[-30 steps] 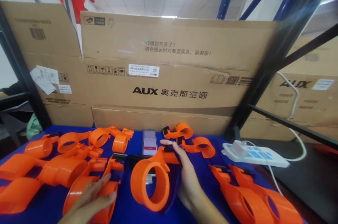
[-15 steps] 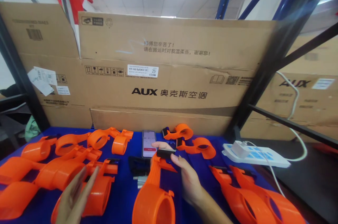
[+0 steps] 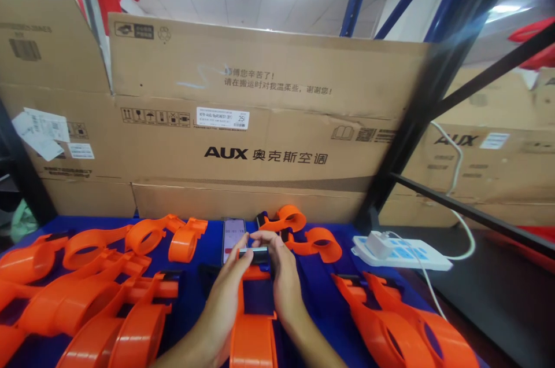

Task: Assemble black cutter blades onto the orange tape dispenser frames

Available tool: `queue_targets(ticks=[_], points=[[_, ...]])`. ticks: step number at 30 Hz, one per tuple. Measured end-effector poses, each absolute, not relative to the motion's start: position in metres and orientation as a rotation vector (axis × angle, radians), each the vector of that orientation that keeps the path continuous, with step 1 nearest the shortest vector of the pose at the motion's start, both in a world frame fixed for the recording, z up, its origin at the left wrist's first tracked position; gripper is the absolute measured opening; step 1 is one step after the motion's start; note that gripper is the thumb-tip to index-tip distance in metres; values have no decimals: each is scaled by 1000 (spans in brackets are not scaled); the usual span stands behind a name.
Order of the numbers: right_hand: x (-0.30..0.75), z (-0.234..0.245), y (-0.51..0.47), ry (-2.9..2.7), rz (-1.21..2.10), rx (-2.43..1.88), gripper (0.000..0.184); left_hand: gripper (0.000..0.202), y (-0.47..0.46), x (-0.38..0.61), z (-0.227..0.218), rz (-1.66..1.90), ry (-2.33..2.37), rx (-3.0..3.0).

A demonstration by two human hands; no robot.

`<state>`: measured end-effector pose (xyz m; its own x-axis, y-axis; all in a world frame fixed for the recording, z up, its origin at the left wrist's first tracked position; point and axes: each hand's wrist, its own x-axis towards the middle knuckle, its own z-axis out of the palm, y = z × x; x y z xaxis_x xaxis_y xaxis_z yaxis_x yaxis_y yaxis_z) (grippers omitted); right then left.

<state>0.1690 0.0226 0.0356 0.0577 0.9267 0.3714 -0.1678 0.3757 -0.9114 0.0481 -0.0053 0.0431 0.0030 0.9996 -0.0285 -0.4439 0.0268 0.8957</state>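
Both hands meet at the top of an orange plastic tape dispenser [image 3: 253, 340] in the middle of the table. My left hand [image 3: 225, 290] has its thumb and fingers closed at the left end of the black strip [image 3: 255, 255] across the dispenser's head. From the other side, my right hand [image 3: 286, 278] curls its fingers around the right end of that strip. The dispenser's round hub faces down toward me, its handle partly covered by the left hand. Just behind the hands lies a phone [image 3: 232, 231] with its screen lit, its lower part covered by fingers.
Several orange dispensers [image 3: 82, 298] crowd the blue table's left side. Two more [image 3: 323, 243] lie behind my right hand, others [image 3: 392, 322] at right. A white power strip [image 3: 407, 253] with a plugged-in charger and cables sits at right. A cardboard sheet [image 3: 269, 183] stands behind, between dark rack posts.
My left hand has come from above the left-hand dispensers to the held dispenser's head. The dispenser's hub has turned. The whole view has shifted slightly.
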Motion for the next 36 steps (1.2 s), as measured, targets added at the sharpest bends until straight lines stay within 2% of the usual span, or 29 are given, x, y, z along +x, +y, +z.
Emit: queue_targets(ticks=[5, 12, 18, 26, 36], points=[[172, 24, 24, -1223, 800, -954, 46, 42, 2, 47, 40, 1407, 940, 919], [186, 33, 18, -1560, 1098, -962, 28, 39, 11, 23, 32, 1531, 1011, 816], [179, 25, 14, -1668, 1115, -1017, 31, 38, 7, 21, 30, 1474, 914, 790], [178, 32, 5, -1891, 783, -1084, 37, 25, 6, 19, 31, 1449, 905, 939], [177, 27, 1, -1900, 720, -1051, 38, 36, 6, 15, 35, 1405, 836, 918]])
